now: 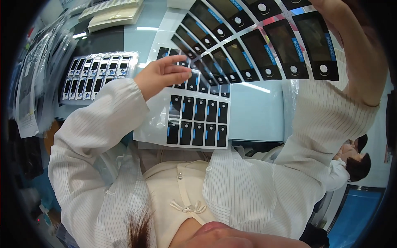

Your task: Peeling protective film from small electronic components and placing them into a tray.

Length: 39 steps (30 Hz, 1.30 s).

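Note:
My right hand (pixel 351 29), raised at the upper right, grips the edge of a clear-backed sheet of black labels (pixel 248 53). Each label has a dark window, a blue strip and a pale round spot. The sheet is lifted and tilted. My left hand (pixel 163 76) is beside its left end, with thumb and forefinger stretched out and apart. Whether the fingertips touch the lifted sheet I cannot tell. Below, a stack of similar label sheets (pixel 161 134) lies on the table, partly hidden by my left hand and the raised sheet.
A clear tray of small devices with dark screens (pixel 93 76) rests on the pale blue table (pixel 256 120) at left. Plastic bags (pixel 37 82) hang at far left. Cream trays (pixel 111 14) are stacked at the back. Another person (pixel 351 161) is at the right.

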{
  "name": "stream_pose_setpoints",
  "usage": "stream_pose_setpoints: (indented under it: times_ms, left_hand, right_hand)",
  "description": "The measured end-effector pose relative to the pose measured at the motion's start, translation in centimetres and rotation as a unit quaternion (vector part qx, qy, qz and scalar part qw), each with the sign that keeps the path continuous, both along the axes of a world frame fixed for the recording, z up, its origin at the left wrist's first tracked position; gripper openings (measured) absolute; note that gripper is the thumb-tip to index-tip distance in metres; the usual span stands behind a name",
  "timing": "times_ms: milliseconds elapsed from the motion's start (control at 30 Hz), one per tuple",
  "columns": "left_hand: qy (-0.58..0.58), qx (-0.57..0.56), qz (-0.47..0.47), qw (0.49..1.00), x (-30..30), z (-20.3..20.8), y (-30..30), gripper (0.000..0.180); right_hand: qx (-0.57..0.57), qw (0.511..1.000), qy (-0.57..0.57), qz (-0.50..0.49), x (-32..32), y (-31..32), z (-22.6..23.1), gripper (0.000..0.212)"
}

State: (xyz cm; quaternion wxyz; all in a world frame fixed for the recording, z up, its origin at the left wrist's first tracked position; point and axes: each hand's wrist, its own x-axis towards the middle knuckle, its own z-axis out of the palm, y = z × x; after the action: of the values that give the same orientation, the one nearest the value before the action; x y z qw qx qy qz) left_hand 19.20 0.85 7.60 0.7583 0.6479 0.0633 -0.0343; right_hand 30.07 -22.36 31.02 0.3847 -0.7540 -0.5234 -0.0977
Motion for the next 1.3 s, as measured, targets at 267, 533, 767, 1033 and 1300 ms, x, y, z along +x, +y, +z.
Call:
stream_pose_setpoints:
  times_ms: [267,533,767,1033,1300]
  left_hand:
    - [0.050,0.063,0.055,0.995,1.9,2.3,2.7,0.025]
    - [0.017,0.279,0.127,0.952,8.1,3.2,11.3,0.027]
    - [0.061,0.276,0.109,0.953,12.9,0.3,13.4,0.025]
    - [0.106,0.261,0.089,0.955,14.1,-1.0,13.7,0.027]
    - [0.099,0.239,0.103,0.961,13.9,-2.0,14.0,0.025]
  right_hand:
    - [0.034,0.993,0.051,-0.103,1.4,0.7,-1.7,0.014]
    - [0.088,0.960,0.240,-0.117,13.3,-0.3,-17.5,0.014]
    - [0.072,0.893,0.403,-0.187,16.1,1.8,-25.6,0.019]
    - [0.011,0.887,0.395,-0.241,17.4,2.5,-27.8,0.026]
    - [-0.013,0.910,0.323,-0.259,17.7,2.9,-29.3,0.028]
